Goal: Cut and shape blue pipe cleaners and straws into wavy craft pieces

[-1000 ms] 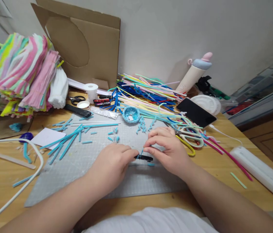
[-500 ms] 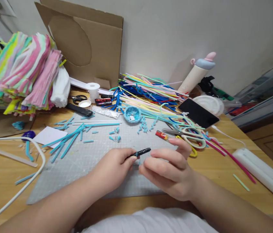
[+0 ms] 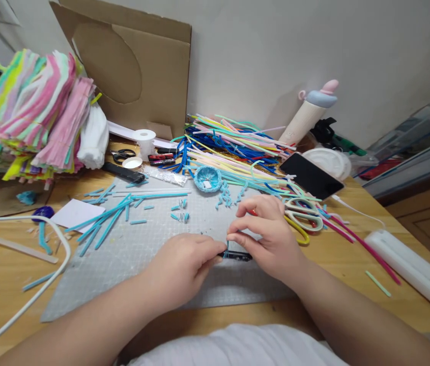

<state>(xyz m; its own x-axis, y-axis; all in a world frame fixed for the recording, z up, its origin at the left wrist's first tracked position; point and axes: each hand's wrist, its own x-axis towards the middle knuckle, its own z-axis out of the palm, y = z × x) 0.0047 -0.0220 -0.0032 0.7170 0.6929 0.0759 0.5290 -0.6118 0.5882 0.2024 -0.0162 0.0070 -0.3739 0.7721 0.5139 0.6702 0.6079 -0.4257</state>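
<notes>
My left hand (image 3: 184, 264) is closed on a slim black rod (image 3: 240, 256), pen-like in shape, that points right above the cutting mat (image 3: 123, 284). A thin light-blue pipe cleaner (image 3: 227, 246) goes around the rod beside my left fingertips. Its upper end is pinched between the thumb and fingers of my right hand (image 3: 270, 236). Farther back on the mat are two small wire coils with blue fuzzy ends (image 3: 180, 217). Near them rest a blue fuzzy bowl shape (image 3: 207, 179) and curly blue spirals (image 3: 223, 194).
Cut blue pipe cleaners (image 3: 111, 218) lie on the mat's left. A colourful pipe cleaner pile (image 3: 233, 147) fills the back, with bundles (image 3: 39, 112) at far left. Scissors (image 3: 306, 216), a phone (image 3: 310, 176) and a power strip (image 3: 413, 272) are to the right. A white cable (image 3: 67, 249) curves at left.
My right hand has moved up and round the rod, now pulling the blue strand upward. The rod has shifted slightly right and down and tilts down at its tip.
</notes>
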